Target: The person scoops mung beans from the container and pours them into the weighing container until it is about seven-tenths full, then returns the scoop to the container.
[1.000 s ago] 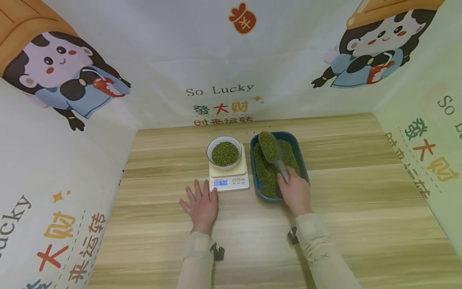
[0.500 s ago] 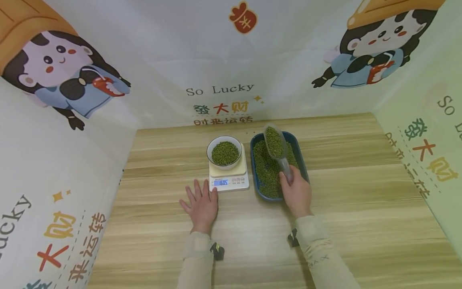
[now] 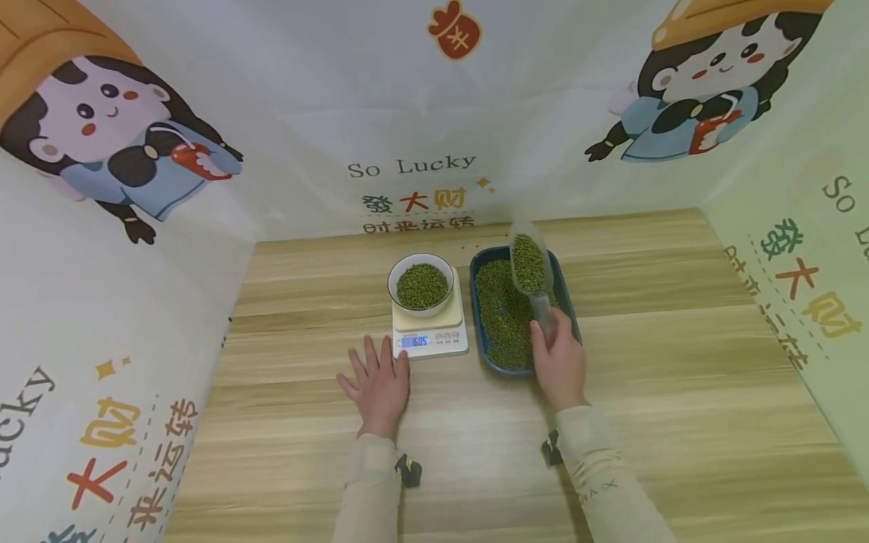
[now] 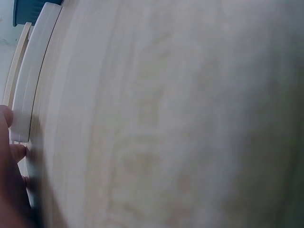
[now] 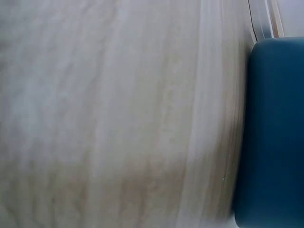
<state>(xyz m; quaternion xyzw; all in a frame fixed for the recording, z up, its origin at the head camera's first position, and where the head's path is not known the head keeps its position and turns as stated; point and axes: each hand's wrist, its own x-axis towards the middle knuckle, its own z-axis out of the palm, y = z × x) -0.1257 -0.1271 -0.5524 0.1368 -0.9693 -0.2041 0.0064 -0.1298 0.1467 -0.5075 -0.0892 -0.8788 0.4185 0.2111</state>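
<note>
My right hand [image 3: 560,363] grips the handle of a clear plastic scoop [image 3: 540,305] in the head view. Green beans [image 3: 528,264] fill the scoop, which is held over a blue tray [image 3: 483,343] of the same small beans. Left of the tray, a white bowl [image 3: 440,309] partly filled with green beans stands on a kitchen scale [image 3: 444,343]; its display reads about 1605. With fingers spread, my left hand [image 3: 382,388] lies on the table, thumb and fingertips at the scale's front left corner. In the right wrist view the tray's outer wall [image 5: 275,133] shows, the hand being out of frame.
A wood-grain table [image 3: 475,452] carries everything. Printed cloth walls [image 3: 305,151] with cartoon figures and lettering rise at the back and both sides. A few loose beans [image 3: 468,246] lie behind the tray.
The right hand has raised the bean-filled scoop and shifted it slightly right and toward the tray's far edge. My left hand and the display reading have stayed the same.
</note>
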